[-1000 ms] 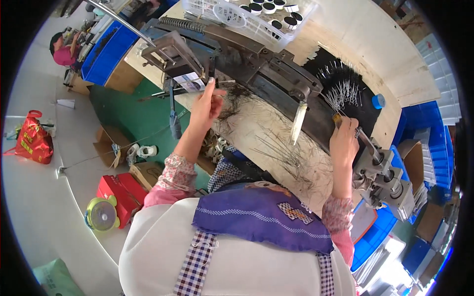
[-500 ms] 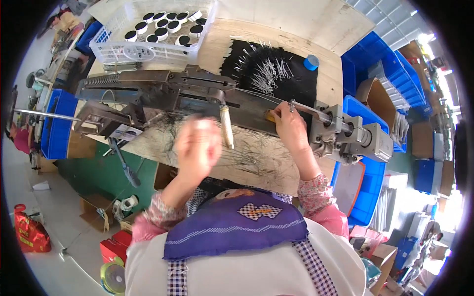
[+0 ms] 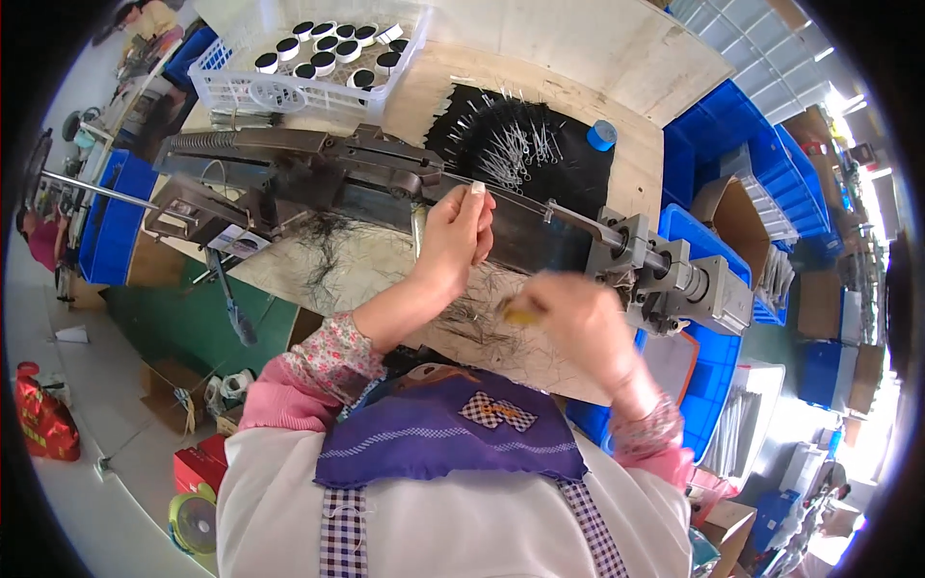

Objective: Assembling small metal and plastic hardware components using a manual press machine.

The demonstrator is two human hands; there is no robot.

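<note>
My left hand (image 3: 451,239) is closed beside the metal bench machine (image 3: 318,159), thumb tip up against the thin wire (image 3: 515,200) that runs from the machine's arm to the spindle (image 3: 665,258). Whatever its curled fingers pinch is hidden. Lower and to the right, my right hand (image 3: 588,318) is smeared by motion. A small yellow object (image 3: 523,311) shows at its fingertips, its kind too blurred to tell. The pale lever handle (image 3: 418,229) is partly covered by my left hand. Beyond the wire, several looped twisted-wire brushes (image 3: 520,144) lie on a black mat (image 3: 588,178).
A white plastic crate (image 3: 289,93) with several black-topped white rolls stands at the back left. A blue-lidded round container (image 3: 601,135) sits at the mat's right edge. Dark loose bristles (image 3: 328,255) litter the wooden tabletop (image 3: 385,279). Blue bins (image 3: 718,366) flank the table's right side.
My left hand has moved right and up to the wire, past the lever handle. My right hand has left the wire near the spindle and come down toward me with the yellow object.
</note>
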